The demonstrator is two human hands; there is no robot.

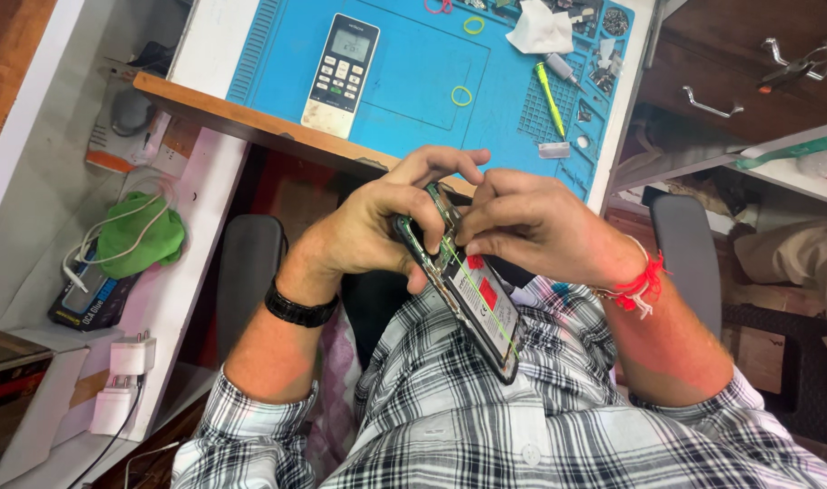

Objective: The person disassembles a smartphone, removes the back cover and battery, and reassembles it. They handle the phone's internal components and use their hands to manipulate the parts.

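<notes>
An opened smartphone [479,308] with its back off, showing a battery with a red label and a green circuit board, lies tilted against my checked shirt. My left hand [386,222] grips its upper end from the left side. My right hand [531,226] pinches at the top of the phone's inner board with its fingertips. A yellow-green rubber band runs lengthwise along the phone's body. Whether my right hand holds a small part between its fingers is hidden.
A blue work mat [404,63] on the desk carries a white remote control [342,74], a yellow-green pen tool [549,95], rubber bands [461,95], a crumpled tissue [540,29] and small parts. A side shelf at left holds a green cloth [142,237], cables and chargers [124,376].
</notes>
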